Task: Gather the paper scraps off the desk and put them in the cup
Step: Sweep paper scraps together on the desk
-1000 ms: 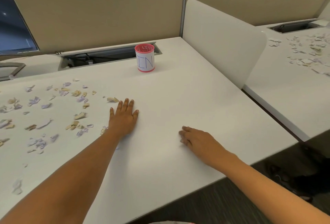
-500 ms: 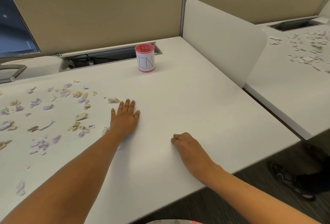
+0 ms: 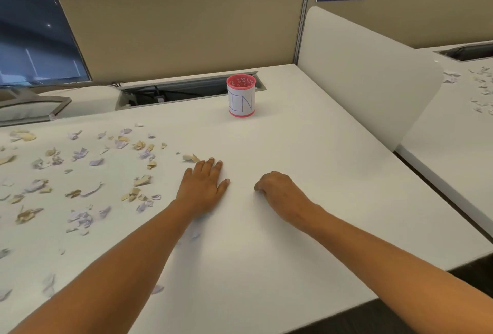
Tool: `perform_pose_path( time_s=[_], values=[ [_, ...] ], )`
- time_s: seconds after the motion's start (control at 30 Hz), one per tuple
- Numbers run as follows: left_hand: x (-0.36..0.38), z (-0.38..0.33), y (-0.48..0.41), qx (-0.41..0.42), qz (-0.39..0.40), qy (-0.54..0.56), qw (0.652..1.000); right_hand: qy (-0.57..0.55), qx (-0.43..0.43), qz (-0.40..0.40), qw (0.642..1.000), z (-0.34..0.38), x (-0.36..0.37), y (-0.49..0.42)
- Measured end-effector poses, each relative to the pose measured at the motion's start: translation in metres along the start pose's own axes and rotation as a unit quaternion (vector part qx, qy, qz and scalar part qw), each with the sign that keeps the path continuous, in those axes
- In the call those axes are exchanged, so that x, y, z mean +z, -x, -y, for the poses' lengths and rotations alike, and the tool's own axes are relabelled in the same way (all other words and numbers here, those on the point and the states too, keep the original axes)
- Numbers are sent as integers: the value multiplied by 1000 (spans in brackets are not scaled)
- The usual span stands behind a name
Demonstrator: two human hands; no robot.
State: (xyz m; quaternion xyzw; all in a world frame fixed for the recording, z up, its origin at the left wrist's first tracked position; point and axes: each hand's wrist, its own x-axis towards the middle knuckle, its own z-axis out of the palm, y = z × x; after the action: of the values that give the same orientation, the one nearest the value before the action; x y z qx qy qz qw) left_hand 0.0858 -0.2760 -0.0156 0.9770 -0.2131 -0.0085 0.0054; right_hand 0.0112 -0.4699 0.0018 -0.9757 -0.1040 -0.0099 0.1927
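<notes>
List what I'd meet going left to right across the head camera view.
monitor → paper scraps on the desk → left hand → cup → right hand → white divider panel → more scraps on the neighbouring desk

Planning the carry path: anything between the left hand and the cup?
Head view: only bare desk between the left hand and the cup. Nearest scrap sits left of the fingertips, off that line.
</notes>
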Motion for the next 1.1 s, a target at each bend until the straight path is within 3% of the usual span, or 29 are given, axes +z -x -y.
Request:
perform_pose_path(
  time_s=[0.17,0.33,0.67,0.83,1.0,1.1],
  values=[
    [-7,10,-3,53,-37,-25,998,17,-9,-25,1000,-7,-14,-70],
    [-6,13,-6,58,-68,22,996,48,15,-35,998,-2,-41,-138],
    [-1,17,-8,48,-93,93,990,-68,70,-89,991,5,-84,-240],
    [0,16,-8,43,-109,114,986,-82,105,-149,980,0,-85,-263],
    [0,16,-7,38,-110,122,986,-52,118,-150,980,-2,-79,-266],
    [-1,16,-6,38,-103,120,987,-30,86,-232,968,-1,-75,-255]
  ],
)
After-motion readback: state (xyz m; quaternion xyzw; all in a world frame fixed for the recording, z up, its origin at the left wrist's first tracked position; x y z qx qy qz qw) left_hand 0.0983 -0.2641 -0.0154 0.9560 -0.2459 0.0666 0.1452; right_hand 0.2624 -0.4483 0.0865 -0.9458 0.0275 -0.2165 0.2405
